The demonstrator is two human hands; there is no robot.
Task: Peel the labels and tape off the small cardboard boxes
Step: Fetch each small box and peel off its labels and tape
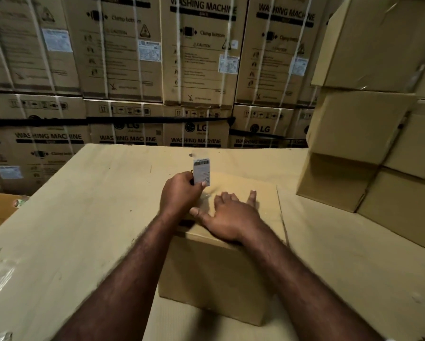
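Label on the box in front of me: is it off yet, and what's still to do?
Nearly done: the left hand pinches the label, lifted upright off the small box; whether its lower edge still sticks is hidden. The right hand presses flat on the box top. Left: the stacked boxes at right, some showing glossy strips that look like tape.

- Left hand (182, 193): fingers curled, back of the hand toward the camera, thumb and fingers pinching a label (201, 171) at its lower part.
- Right hand (231, 217): palm down, resting flat on a box (214, 279), fingers straight and spread, thumb stretched out toward the left wrist.
- The hands sit just beside each other, the left one a little farther out.
- Left forearm (123, 279) and right forearm (292, 279): both bare, reaching in from the bottom edge and converging.
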